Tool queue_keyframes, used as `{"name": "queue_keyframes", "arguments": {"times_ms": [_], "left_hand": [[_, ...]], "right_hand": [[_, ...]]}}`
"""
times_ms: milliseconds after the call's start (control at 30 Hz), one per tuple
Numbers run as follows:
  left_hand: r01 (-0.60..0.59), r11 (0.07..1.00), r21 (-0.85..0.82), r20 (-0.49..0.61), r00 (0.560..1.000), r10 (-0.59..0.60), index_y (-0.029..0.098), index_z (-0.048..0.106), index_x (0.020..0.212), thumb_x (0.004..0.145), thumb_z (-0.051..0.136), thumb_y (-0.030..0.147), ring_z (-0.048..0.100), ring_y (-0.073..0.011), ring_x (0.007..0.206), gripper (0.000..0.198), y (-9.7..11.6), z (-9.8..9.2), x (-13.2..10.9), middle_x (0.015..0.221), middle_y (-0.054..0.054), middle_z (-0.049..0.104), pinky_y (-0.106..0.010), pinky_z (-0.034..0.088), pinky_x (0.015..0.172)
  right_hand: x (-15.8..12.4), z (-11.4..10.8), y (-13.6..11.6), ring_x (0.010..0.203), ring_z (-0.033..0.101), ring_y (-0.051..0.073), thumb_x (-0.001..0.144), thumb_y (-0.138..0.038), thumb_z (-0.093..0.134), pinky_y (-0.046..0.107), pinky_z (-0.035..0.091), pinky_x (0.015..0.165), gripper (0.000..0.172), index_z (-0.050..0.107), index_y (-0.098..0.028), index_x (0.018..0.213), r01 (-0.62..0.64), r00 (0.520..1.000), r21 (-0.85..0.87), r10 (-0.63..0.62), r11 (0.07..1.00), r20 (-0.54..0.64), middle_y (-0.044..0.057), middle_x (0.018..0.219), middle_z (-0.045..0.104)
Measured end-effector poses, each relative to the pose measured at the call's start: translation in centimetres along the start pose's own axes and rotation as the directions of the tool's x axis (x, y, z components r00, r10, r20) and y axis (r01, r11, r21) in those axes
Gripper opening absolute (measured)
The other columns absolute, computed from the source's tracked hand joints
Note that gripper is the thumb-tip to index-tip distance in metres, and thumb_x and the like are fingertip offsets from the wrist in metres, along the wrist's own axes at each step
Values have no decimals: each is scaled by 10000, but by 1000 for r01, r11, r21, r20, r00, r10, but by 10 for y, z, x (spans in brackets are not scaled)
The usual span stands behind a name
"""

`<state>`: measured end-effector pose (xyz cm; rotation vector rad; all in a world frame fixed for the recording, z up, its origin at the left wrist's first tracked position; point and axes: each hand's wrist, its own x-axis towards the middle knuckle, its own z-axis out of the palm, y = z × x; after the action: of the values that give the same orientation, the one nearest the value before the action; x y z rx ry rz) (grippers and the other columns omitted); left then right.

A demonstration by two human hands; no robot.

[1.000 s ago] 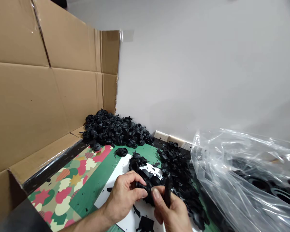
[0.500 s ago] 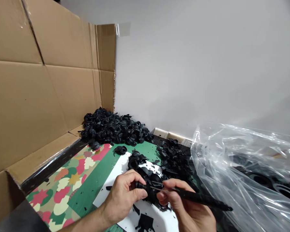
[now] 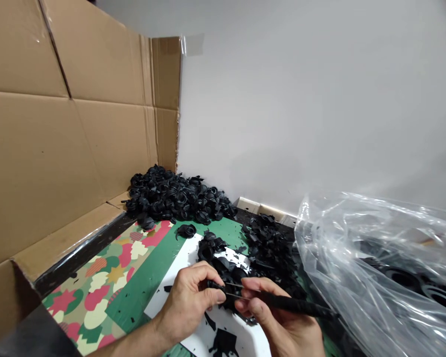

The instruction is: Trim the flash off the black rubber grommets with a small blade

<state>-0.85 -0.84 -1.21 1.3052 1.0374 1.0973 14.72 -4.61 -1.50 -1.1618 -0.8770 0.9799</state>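
Observation:
Between the thumb and index finger of my left hand [image 3: 186,300] is a small black rubber part [image 3: 213,284], mostly covered by the fingers. My right hand [image 3: 282,320] is closed around a pair of tweezers [image 3: 301,304] with a black handle. Their two thin metal prongs point left, with the tips at the rubber part. Whether the tips grip it I cannot tell. Several ribbed black rubber parts [image 3: 210,246] lie on a white sheet [image 3: 171,277] just beyond my hands. Torn black scraps [image 3: 223,342] lie below them on the same sheet.
A big heap of black rubber parts [image 3: 178,198] rests against the wall, beside a tall cardboard panel [image 3: 107,139]. Black scraps [image 3: 269,243] are piled right of the sheet. A clear plastic bag [image 3: 330,267] with black rings bulges at the right. Patterned paper [image 3: 100,282] covers the left.
My right hand and the tweezers have shifted slightly left, closer to my left hand. The left hand keeps its pinch on the rubber part. The view has moved a little.

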Motion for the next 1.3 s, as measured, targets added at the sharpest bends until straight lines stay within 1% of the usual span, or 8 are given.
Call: {"name": "queue_keyframes", "arguments": {"times_ms": [133,300,367,567,733,1033,1200,1300], "left_hand": [[-32,999,16,17,999,31,162,703,658,614,687,129,490,-116,566,57,0,0,-1,716,-3,567,-221,376,497],[-29,999,39,35,999,28,169,716,653,615,679,110,500,-136,616,79,1,1,-1,713,-10,570,-222,371,516],[-30,999,46,38,999,28,171,718,647,616,674,105,508,-145,637,86,2,1,-1,709,-13,572,-226,372,528],[-63,995,78,46,997,60,172,723,641,619,676,99,532,-164,683,90,3,1,-1,708,-20,591,-247,387,597],[-72,995,63,49,996,69,173,724,642,619,685,127,535,-168,676,65,3,0,1,700,-20,594,-256,389,612],[-41,996,73,37,999,38,172,713,624,598,661,82,526,-162,674,107,3,1,0,698,-14,582,-247,381,594],[-41,993,106,31,999,38,167,706,630,610,660,79,536,-164,675,102,3,1,-1,709,-17,593,-250,385,594],[-44,991,123,36,999,40,163,700,630,610,652,67,545,-168,687,109,4,1,-1,707,-17,597,-256,389,612]], "right_hand": [[3,1,-2,570,651,184,628,-533,773,291,544,550,359,747,-190,729,57,998,-65,-57,996,-9,75,819,721],[1,5,-7,484,623,200,623,-549,764,294,524,510,384,728,-175,701,-22,999,-123,16,992,-48,35,534,674],[0,7,-8,474,615,201,626,-556,754,292,513,512,386,723,-177,688,-39,998,-142,32,989,-54,25,486,655],[1,7,-4,499,606,196,660,-551,713,291,476,565,375,699,-177,642,-51,997,-200,40,978,-60,24,488,661],[3,6,2,488,605,196,678,-601,697,283,447,524,444,700,-158,647,-46,998,-178,39,983,-43,40,485,666],[-1,8,-2,462,624,220,628,-631,715,300,489,504,451,734,-181,643,-21,994,-259,-7,966,-109,38,464,664],[-4,11,-1,473,628,203,629,-643,706,276,493,525,447,705,-198,671,-15,992,-228,-14,973,-126,21,463,661],[-7,15,1,453,620,197,647,-647,695,272,482,500,452,705,-197,678,32,989,-212,-61,977,-131,20,454,648]]}}
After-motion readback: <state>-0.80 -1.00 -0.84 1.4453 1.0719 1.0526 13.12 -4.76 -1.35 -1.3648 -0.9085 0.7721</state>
